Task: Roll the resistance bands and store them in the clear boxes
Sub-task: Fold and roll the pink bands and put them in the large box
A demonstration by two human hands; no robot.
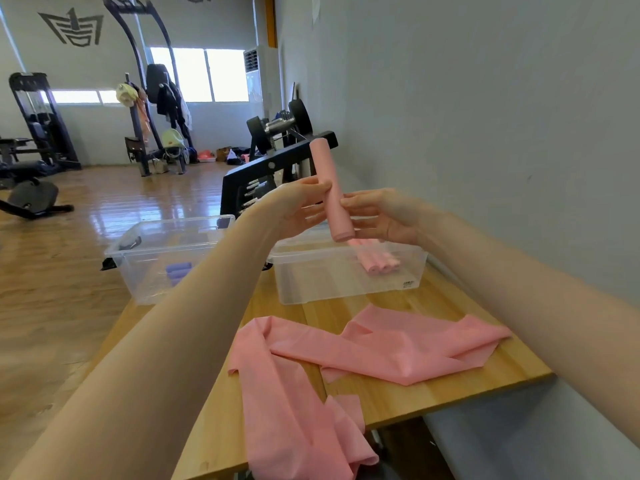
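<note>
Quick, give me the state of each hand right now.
Left hand: grips the rolled pink band around its middle.
Right hand: fingertips touch the roll from the other side; whether it grips cannot be told.
</note>
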